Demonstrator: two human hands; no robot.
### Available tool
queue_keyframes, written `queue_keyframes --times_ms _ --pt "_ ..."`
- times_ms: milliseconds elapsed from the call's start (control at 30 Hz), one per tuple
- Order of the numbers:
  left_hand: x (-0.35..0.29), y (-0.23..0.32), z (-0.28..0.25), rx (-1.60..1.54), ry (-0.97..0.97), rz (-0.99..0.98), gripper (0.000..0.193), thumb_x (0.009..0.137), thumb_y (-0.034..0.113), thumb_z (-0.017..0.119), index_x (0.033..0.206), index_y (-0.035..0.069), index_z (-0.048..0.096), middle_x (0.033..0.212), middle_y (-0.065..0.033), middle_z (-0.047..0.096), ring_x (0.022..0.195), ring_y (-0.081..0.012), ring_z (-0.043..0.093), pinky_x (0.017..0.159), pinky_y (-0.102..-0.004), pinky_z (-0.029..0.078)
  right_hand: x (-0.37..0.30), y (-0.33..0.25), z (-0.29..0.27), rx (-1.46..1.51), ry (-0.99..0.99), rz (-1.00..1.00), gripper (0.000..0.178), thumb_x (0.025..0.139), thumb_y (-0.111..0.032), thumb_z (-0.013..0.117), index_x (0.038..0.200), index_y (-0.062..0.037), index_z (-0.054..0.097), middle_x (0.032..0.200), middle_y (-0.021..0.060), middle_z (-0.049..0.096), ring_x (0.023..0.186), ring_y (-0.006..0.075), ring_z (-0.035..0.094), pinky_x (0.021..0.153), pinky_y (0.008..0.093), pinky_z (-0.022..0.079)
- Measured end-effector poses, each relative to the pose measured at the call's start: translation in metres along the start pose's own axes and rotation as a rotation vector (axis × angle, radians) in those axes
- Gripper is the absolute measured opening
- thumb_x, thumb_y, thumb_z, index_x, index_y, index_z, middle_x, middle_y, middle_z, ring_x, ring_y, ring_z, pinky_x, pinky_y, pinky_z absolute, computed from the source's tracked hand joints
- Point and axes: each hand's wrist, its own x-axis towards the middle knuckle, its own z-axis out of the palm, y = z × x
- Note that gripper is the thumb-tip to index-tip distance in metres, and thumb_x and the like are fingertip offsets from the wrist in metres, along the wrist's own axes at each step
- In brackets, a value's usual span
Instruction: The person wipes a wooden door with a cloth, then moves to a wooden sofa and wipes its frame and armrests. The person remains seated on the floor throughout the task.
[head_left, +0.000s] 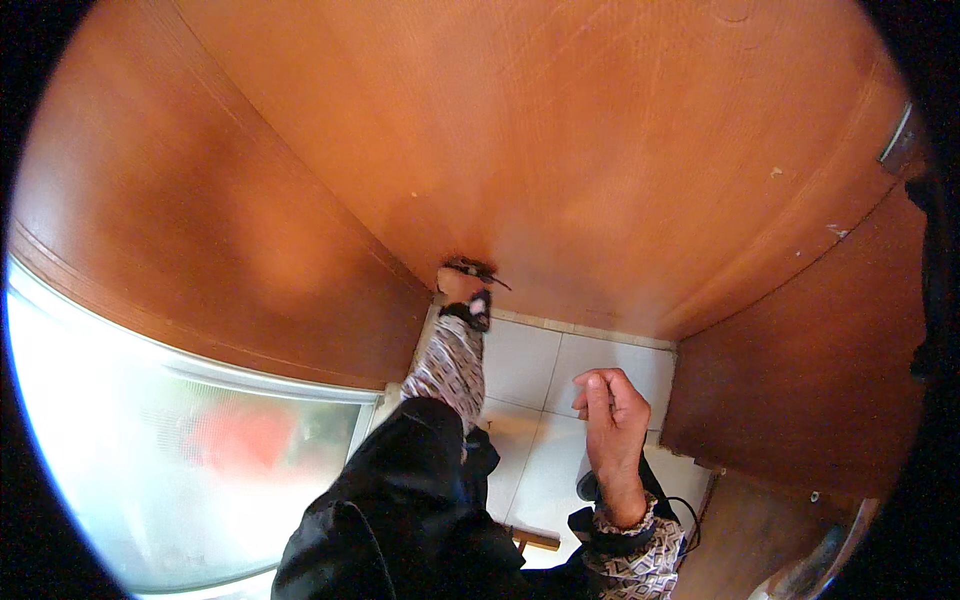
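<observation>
1. Low against the foot of the wooden door (pixel 560 140), in the head view, we see our left hand (pixel 460 288) stretched far forward and down, at the corner where the door meets the wall panel (pixel 180 230) on the left.
2. Our left hand is closed around a small dark tool (pixel 478 268); its thin tip pokes out to the right, pressed at the door's bottom edge. We cannot tell what kind of tool it is at this size.
3. A dark wristband (pixel 474 312) sits at that wrist, above a patterned sleeve (pixel 450 365).
4. Our right hand (pixel 612 420) hangs in the air nearer to us, well apart from the left, above the white tiled floor (pixel 530 365). Its fingers are curled loosely inward and it holds nothing that we can see.
5. Dark clothing (pixel 400 510) fills the lower middle, between the two forearms.
6. At left, a frosted glass pane (pixel 150 440) with a pale frame, a blurred red shape behind it.
7. At right, a second brown wooden panel (pixel 810 370) stands beside the tiles; a metal fitting (pixel 897 135) shows at the door's far upper right edge.
8. Beside the right wrist, a thin black cord (pixel 690 520) loops over the floor.
</observation>
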Motion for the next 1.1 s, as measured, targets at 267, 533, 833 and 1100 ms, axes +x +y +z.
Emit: queue_keyframes --times_ms 267,533,833,1100 --pt "0.015 0.126 0.022 -0.934 0.743 -0.414 0.035 0.102 0.03 0.06 0.102 -0.004 0.069 0.101 -0.0118 0.069 0.08 -0.0253 0.063 0.069 -0.0389 0.05 0.0 -0.007 -0.002 0.043 -0.001 -0.02 0.02 0.104 -0.015 0.059 0.097 -0.0005 0.069 0.081 0.0076 0.069 0.069 0.013 0.066 0.063 0.0296 0.052" --pt "0.007 0.283 -0.006 -0.377 0.765 0.524 0.055 0.109 0.035 0.052 0.124 -0.018 0.055 0.129 -0.0288 0.063 0.113 -0.0389 0.062 0.098 -0.0456 0.049 -0.002 -0.007 0.003 -0.01 0.011 0.0 0.02 0.105 -0.015 0.058 0.097 -0.0003 0.069 0.079 0.0066 0.069 0.069 0.0126 0.066 0.064 0.0294 0.052" --pt "0.021 0.177 -0.01 -0.386 0.534 -0.024 0.082 0.108 0.058 0.038 0.128 -0.019 0.057 0.137 -0.0392 0.057 0.121 -0.0491 0.059 0.099 -0.0492 0.048 0.001 -0.007 -0.004 0.042 0.035 -0.073 0.021 0.104 -0.016 0.058 0.097 0.0004 0.069 0.081 0.0089 0.07 0.068 0.0147 0.067 0.064 0.0302 0.053" --pt "0.035 0.127 0.0 -0.556 0.698 -0.135 0.052 0.105 0.031 0.055 0.119 -0.018 0.063 0.12 -0.0306 0.07 0.103 -0.0424 0.069 0.087 -0.047 0.054 0.006 -0.013 -0.018 0.034 0.04 -0.073 0.021 0.104 -0.016 0.058 0.095 0.0004 0.069 0.081 0.0105 0.07 0.067 0.0174 0.069 0.062 0.0319 0.053"
